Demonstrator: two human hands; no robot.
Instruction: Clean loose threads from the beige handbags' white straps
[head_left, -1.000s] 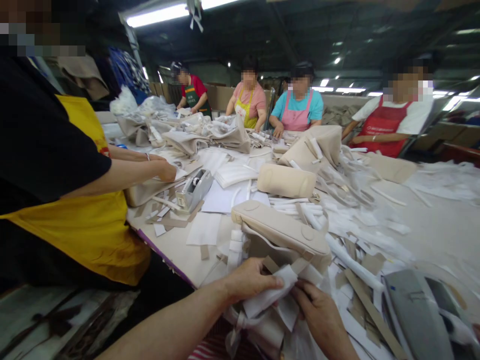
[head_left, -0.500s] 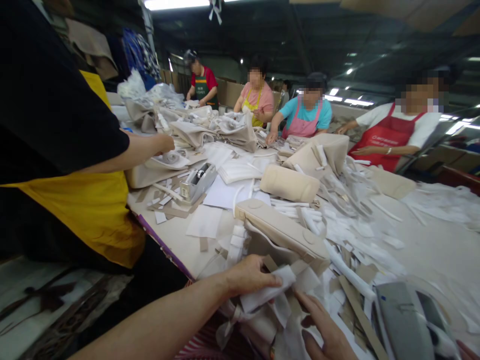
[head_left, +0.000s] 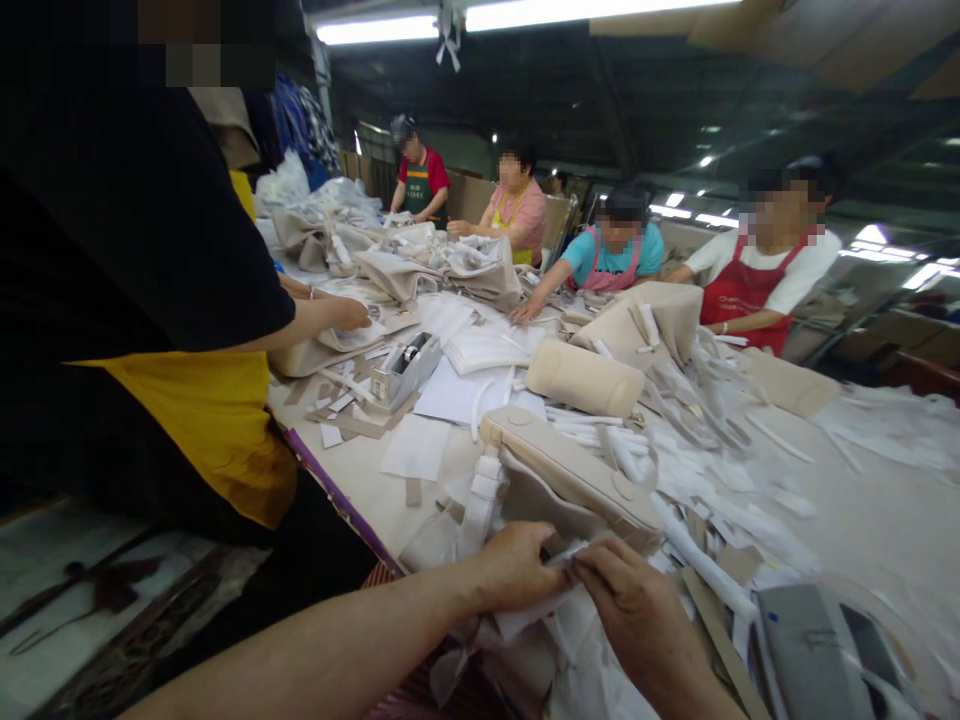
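Note:
My left hand [head_left: 517,567] and my right hand [head_left: 634,602] meet at the near table edge, both pinching a white padded wrap [head_left: 536,615] on a strap of a beige handbag [head_left: 570,480]. The bag lies upside down just beyond my fingers, with round feet on its base. More white wrapping hangs from the bag's strap [head_left: 484,490] to the left of my hands.
A person in a black shirt and yellow apron [head_left: 217,420] stands close on my left, hands on a bag. A grey tape dispenser [head_left: 405,368] sits mid-table; another [head_left: 817,650] lies at lower right. Beige bags, white paper and card strips cover the table. Several people work along the far side.
My right hand came up from below and closed onto the white wrap beside my left hand. The view shifted slightly downward and left.

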